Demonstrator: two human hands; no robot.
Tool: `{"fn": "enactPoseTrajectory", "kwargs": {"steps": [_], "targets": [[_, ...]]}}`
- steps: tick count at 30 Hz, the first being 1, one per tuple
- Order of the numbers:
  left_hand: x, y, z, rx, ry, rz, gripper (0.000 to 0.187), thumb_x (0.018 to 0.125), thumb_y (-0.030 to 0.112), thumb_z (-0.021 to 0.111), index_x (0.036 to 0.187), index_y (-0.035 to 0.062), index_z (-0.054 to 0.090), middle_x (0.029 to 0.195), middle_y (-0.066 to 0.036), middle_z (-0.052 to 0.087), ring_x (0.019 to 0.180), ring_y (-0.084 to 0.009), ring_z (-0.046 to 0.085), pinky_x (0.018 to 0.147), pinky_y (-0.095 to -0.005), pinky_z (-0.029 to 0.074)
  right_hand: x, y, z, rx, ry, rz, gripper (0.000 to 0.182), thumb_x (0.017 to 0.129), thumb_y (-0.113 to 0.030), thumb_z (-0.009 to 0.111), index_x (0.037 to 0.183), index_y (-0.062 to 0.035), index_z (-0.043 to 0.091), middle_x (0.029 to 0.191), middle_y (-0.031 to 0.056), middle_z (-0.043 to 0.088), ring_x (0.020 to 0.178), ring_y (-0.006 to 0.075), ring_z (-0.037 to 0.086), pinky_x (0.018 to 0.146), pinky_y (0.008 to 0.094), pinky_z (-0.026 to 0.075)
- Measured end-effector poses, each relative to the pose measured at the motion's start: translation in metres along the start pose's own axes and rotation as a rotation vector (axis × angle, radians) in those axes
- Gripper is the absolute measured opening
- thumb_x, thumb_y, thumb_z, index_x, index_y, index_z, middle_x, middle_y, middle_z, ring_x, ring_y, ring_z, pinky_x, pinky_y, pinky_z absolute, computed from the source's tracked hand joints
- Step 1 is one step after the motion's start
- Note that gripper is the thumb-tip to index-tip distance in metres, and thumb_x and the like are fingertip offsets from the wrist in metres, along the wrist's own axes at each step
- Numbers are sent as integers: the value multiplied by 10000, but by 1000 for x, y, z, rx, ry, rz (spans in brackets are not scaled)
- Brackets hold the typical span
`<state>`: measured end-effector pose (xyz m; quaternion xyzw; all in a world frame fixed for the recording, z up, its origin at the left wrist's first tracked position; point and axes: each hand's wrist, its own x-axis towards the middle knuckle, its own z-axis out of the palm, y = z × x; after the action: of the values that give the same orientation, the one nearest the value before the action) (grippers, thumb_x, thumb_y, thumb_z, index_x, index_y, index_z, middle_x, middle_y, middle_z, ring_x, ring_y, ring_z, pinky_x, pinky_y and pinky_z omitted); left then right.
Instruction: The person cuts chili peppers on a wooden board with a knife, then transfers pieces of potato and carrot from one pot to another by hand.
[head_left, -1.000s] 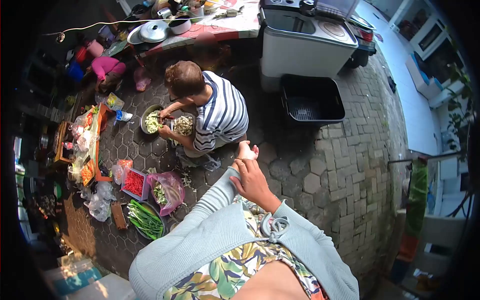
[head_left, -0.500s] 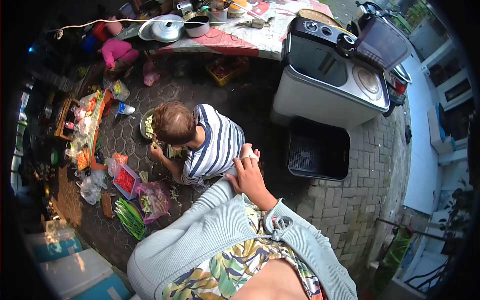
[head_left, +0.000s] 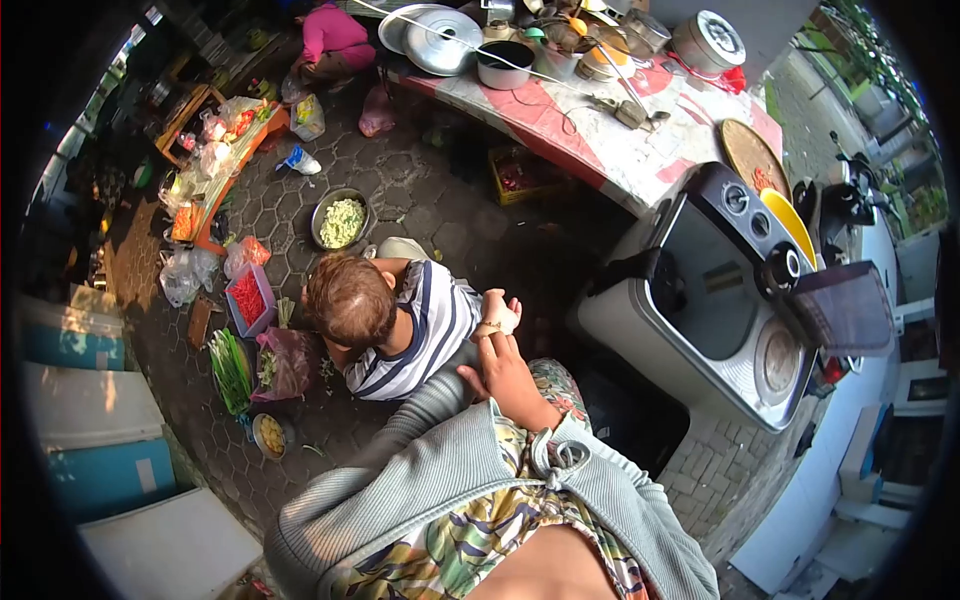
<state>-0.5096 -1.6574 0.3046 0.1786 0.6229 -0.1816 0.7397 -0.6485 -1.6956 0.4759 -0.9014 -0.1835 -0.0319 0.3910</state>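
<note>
My left hand comes out of a grey ribbed sleeve, with a bracelet at the wrist. It is palm up, its fingers loosely curled and apart, and nothing shows in it. Across that wrist lies my right hand, its fingers and thumb closed around it. Just beside my left hand is the back of a person in a striped shirt, sitting low. That person's hands are hidden. Beyond them stands a bowl of chopped pale-green vegetable.
A twin-tub washing machine stands to the right, above a black crate. A table holds pots. On the left are green stalks, a purple basket of red chillies and a bowl of yellow pieces. A person in pink crouches farther back.
My view has shifted, bringing more of the table and the bowl of yellow pieces into sight. The person in stripes has lowered their arm from the vegetable bowl. My right hand stays on my left wrist.
</note>
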Motion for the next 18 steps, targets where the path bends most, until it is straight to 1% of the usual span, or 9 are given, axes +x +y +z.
{"fn": "enactPoseTrajectory", "kwargs": {"steps": [4, 6, 8, 9, 10, 12, 14, 16, 18], "targets": [[-10, 18, 59, -130, -2, 48, 353, 808, 154, 574, 1136, 99, 456, 1029, -83, 490, 907, -203, 562, 769, -321, 511, 50, 58, -33, 228, -113, -15, 492, 827, -284, 632, 1097, 82, 444, 1050, 283, 454, 992, 455, 458, 869, 467, 417], [91, 7, 68, 319, -405, 598, 300, 812, 140, 579, 1092, 98, 478, 987, -94, 514, 883, -204, 569, 769, -324, 519, 82, 87, -47, -9, -2, -153, 502, 819, -291, 639, 1128, 65, 467, 1119, 290, 437, 1038, 475, 457, 931, 485, 392], [22, -11, 82, 60, -515, 780, 264, 806, 139, 593, 1048, 88, 501, 942, -106, 536, 820, -213, 586, 749, -328, 529, 105, 96, -66, 70, -63, -117, 506, 812, -295, 642, 1125, 63, 468, 1153, 304, 416, 1067, 503, 435, 947, 505, 376], [-24, 17, 138, -195, 17, 154, 249, 801, 141, 602, 1028, 85, 518, 907, -106, 547, 775, -217, 596, 722, -329, 534, 116, 101, -73, 41, -53, -171, 505, 812, -301, 639, 1120, 62, 470, 1161, 304, 414, 1064, 505, 435, 944, 504, 379], [-10, 31, 154, -197, 46, 64, 265, 802, 143, 596, 1045, 84, 510, 926, -102, 547, 780, -214, 597, 712, -328, 531, 126, 107, -79, 14, -45, -224, 504, 813, -308, 637, 1116, 61, 473, 1169, 304, 413, 1062, 506, 434, 940, 503, 383], [4, 43, 171, -248, 85, 62, 285, 804, 142, 582, 1071, 86, 499, 922, -97, 550, 786, -212, 596, 702, -328, 525, 141, 120, -87, 56, -72, -215, 496, 831, -310, 620, 1121, 61, 463, 1152, 301, 428, 1038, 477, 453, 918, 483, 397], [7, 45, 175, -271, 67, 140, 317, 805, 140, 576, 1103, 85, 483, 930, -92, 545, 788, -209, 594, 700, -327, 522, 154, 128, -99, 295, -310, -64, 485, 848, -304, 606, 1123, 63, 447, 1132, 287, 450, 1023, 453, 465, 897, 462, 408], [36, 53, 179, -311, 61, 129, 344, 796, 161, 589, 1112, 84, 474, 940, -87, 531, 826, -206, 585, 725, -317, 516, 169, 147, -97, 343, -291, -112, 470, 866, -296, 587, 1125, 65, 435, 1109, 270, 465, 1016, 444, 470, 885, 454, 410], [67, 51, 180, -278, -4, 241, 294, 835, 125, 580, 1105, 89, 468, 963, -78, 504, 887, -179, 565, 787, -293, 507, 189, 165, -91, 313, -213, -115, 473, 863, -305, 583, 1119, 65, 436, 1097, 264, 467, 1025, 449, 459, 878, 472, 409]]}}
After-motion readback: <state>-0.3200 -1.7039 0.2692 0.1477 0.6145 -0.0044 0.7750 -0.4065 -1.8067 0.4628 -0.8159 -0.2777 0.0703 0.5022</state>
